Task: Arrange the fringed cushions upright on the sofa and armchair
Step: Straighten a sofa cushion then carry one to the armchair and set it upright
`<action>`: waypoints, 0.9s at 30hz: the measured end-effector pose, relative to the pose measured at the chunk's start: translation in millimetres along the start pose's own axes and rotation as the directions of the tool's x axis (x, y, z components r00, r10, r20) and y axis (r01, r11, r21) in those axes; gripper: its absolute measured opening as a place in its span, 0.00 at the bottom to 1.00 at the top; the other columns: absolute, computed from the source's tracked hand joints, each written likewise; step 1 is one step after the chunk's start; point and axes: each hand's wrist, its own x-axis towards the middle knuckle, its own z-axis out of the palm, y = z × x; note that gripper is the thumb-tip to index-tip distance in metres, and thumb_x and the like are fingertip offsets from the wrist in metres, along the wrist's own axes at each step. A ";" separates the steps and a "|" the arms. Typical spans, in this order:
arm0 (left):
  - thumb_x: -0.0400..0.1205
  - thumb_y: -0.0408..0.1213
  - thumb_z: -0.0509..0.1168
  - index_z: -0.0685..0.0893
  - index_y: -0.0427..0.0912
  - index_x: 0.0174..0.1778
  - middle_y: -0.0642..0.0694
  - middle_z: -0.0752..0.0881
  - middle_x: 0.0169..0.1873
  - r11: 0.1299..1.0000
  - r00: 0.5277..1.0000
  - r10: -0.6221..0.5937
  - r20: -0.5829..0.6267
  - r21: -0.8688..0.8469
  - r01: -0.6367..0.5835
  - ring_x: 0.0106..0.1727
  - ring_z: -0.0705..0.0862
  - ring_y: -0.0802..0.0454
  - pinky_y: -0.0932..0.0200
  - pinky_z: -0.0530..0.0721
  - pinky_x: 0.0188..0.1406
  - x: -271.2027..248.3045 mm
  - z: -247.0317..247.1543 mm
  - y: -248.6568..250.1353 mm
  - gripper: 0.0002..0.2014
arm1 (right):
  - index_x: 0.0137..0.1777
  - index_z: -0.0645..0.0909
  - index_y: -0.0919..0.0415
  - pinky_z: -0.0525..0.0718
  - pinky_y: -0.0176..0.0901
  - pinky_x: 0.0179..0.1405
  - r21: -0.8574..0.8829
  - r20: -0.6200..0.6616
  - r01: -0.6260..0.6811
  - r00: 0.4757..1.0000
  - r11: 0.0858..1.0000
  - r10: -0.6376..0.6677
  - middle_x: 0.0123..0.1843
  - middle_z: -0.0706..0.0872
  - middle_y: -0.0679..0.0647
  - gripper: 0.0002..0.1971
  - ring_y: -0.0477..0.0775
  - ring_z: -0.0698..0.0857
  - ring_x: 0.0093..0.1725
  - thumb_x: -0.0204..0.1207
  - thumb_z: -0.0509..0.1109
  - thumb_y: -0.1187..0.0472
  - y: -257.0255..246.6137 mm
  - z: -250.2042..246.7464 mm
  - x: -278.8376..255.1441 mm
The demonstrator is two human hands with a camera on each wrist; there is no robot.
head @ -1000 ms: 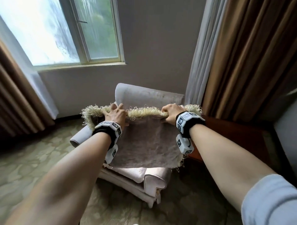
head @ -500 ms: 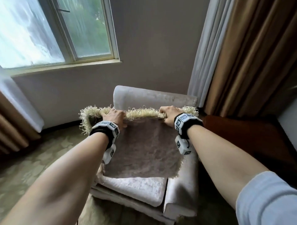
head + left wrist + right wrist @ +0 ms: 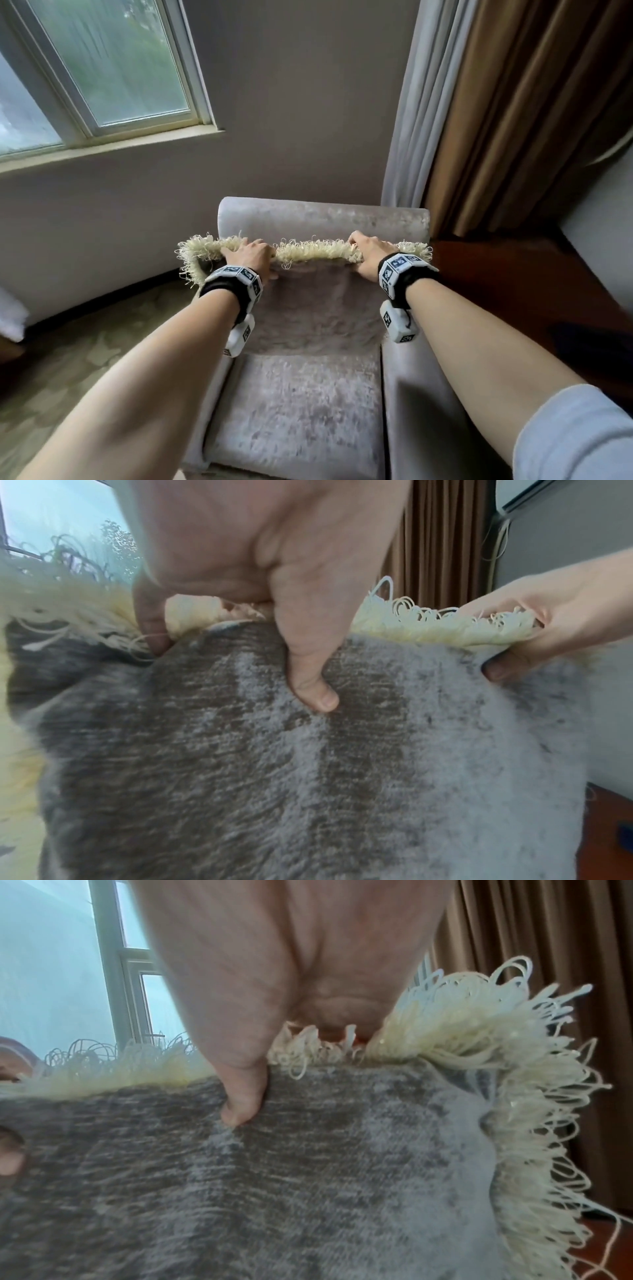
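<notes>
Thumbs [image 3: 313,691] on cushion [image 3: 318,308], plain only from wrist views.

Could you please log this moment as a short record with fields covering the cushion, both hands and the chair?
cushion: grey plush fringed cushion with cream fringe, held upright in front of the armchair's backrest
left hand: left hand grips the top edge near the left corner, thumb on the front face
right hand: right hand grips the top edge near the right corner, thumb on the front face
armchair: grey velvet armchair, seat bare in front of the cushion
contact with seat: cushion's lower edge at the back of the seat; touching cannot be told
surroundings: window left, brown curtain right
</notes>
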 end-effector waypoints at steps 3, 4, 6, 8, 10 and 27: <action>0.70 0.49 0.77 0.74 0.51 0.30 0.53 0.81 0.51 1.000 1.000 -0.017 0.010 -0.021 0.017 0.63 0.74 0.45 0.26 0.68 0.63 37.6 11.2 -6.9 0.17 | 0.62 0.81 0.45 0.83 0.53 0.59 0.004 0.038 0.034 0.999 0.999 -0.034 0.62 0.86 0.56 0.19 0.67 0.85 0.62 0.70 0.71 0.54 1.2 4.7 40.7; 0.70 0.49 0.77 0.72 0.50 0.28 0.54 0.81 0.50 0.999 1.000 -0.020 0.011 -0.028 0.020 0.63 0.74 0.45 0.26 0.68 0.63 49.5 14.5 -9.1 0.19 | 0.61 0.82 0.44 0.83 0.52 0.59 0.011 0.040 0.036 0.999 0.999 -0.036 0.62 0.87 0.56 0.18 0.66 0.85 0.62 0.70 0.71 0.52 1.5 7.2 52.5; 0.69 0.49 0.78 0.71 0.50 0.26 0.54 0.79 0.47 0.999 0.999 -0.016 0.042 -0.030 0.017 0.62 0.75 0.45 0.26 0.68 0.63 71.5 21.1 -12.0 0.21 | 0.63 0.82 0.41 0.83 0.52 0.60 0.031 0.052 0.023 0.998 0.999 -0.024 0.63 0.87 0.55 0.20 0.66 0.85 0.63 0.70 0.72 0.51 4.8 16.8 75.0; 0.70 0.48 0.78 0.70 0.51 0.24 0.55 0.76 0.42 0.999 0.998 0.008 0.065 -0.044 -0.005 0.61 0.77 0.45 0.27 0.69 0.62 93.6 28.1 -13.8 0.21 | 0.66 0.80 0.40 0.82 0.52 0.62 0.039 0.068 -0.003 0.998 0.999 0.000 0.66 0.86 0.55 0.22 0.66 0.84 0.64 0.71 0.71 0.51 8.7 25.5 94.5; 0.70 0.45 0.78 0.70 0.50 0.23 0.55 0.76 0.37 0.997 0.996 0.033 0.088 -0.068 -0.027 0.57 0.80 0.44 0.27 0.69 0.62 116.1 34.7 -13.4 0.21 | 0.69 0.79 0.41 0.79 0.51 0.65 0.041 0.094 -0.033 0.995 0.999 0.029 0.69 0.84 0.55 0.23 0.67 0.83 0.66 0.72 0.71 0.52 14.7 34.2 113.0; 0.83 0.36 0.57 0.70 0.46 0.67 0.44 0.79 0.68 0.942 0.982 0.176 0.068 -0.300 -0.148 0.69 0.78 0.45 0.37 0.70 0.71 261.0 156.8 -30.2 0.16 | 0.59 0.77 0.49 0.65 0.58 0.68 -0.042 0.002 -0.330 0.944 0.943 0.331 0.66 0.79 0.52 0.10 0.58 0.73 0.70 0.79 0.66 0.58 38.0 138.9 213.7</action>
